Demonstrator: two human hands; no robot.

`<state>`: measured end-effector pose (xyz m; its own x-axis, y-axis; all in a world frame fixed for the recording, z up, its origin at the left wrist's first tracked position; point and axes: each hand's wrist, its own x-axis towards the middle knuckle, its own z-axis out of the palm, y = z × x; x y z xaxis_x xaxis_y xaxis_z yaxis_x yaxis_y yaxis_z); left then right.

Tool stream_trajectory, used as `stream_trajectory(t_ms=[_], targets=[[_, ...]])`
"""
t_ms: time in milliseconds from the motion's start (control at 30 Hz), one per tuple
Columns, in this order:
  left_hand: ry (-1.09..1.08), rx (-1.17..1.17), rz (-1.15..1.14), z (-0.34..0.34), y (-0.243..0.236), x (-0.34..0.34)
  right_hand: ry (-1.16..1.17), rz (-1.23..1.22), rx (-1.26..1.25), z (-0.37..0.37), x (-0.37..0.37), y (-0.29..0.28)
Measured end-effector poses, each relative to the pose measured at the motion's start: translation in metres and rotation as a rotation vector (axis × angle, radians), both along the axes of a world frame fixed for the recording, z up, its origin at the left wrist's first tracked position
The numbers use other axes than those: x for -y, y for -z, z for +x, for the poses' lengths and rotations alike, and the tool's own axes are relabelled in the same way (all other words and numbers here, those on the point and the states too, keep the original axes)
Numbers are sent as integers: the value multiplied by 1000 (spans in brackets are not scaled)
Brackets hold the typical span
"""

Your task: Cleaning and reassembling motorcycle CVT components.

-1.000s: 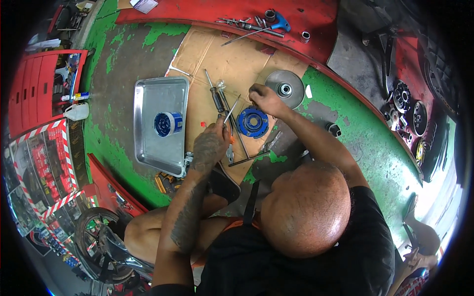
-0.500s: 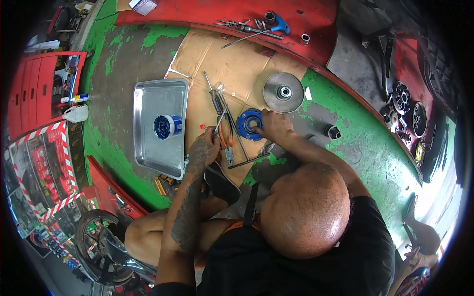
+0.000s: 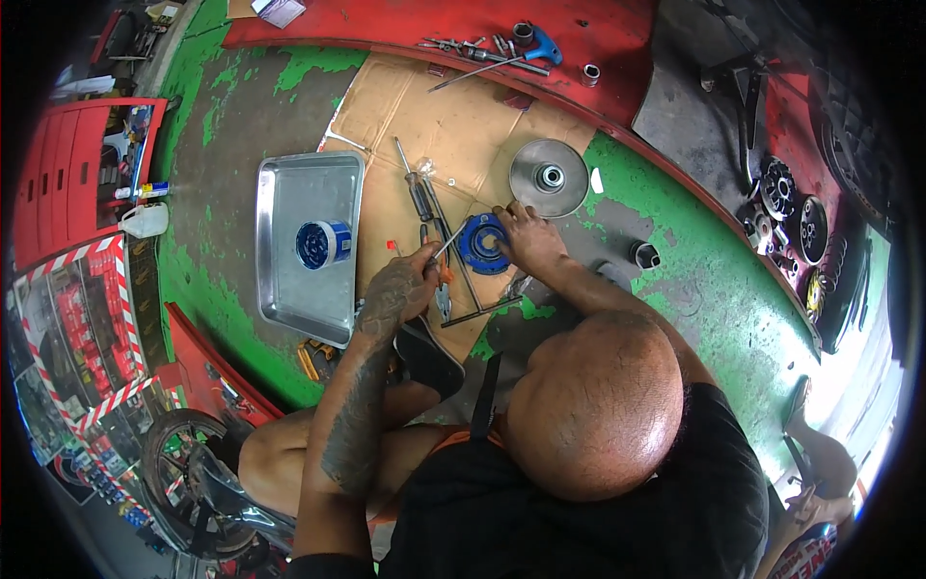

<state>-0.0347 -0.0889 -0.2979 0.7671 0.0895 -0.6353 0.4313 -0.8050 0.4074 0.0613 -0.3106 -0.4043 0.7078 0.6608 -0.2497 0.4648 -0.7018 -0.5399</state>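
Note:
My left hand (image 3: 415,278) is closed around a thin metal tool (image 3: 449,240); its handle is hidden in my fist. The tool's tip points at the left edge of a blue, grease-smeared round part (image 3: 473,253) with a hole in its middle. Whether the tip touches it I cannot tell. On the right edge of that part, my right hand (image 3: 532,237) grips with fingers bent over the rim. Just beyond lies a grey metal disc (image 3: 526,180) with a raised hub. A black-handled screwdriver (image 3: 420,197), orange-handled pliers (image 3: 444,294) and a T-handle wrench (image 3: 473,289) lie close to my left hand.
Left of the cardboard (image 3: 386,106) stands a metal tray (image 3: 280,179) holding a tub of blue grease (image 3: 325,244). A black socket (image 3: 644,255) stands on the right. More tools and a blue T-handle (image 3: 544,45) rest on the red panel (image 3: 386,29) at the back.
My left hand has tilted the thin tool rightward, bringing its tip down to the blue part's edge. My right hand has shifted slightly on the rim.

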Motion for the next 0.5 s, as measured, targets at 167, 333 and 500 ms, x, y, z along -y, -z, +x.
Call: stream_trajectory(t_ms=[167, 333, 500], targets=[[28, 65, -61, 4, 12, 6, 10, 111, 57, 2, 2, 30], [-33, -2, -83, -1, 22, 3, -32, 113, 73, 1, -5, 24], [-112, -32, -182, -5, 35, -4, -57, 295, 126, -7, -3, 26]])
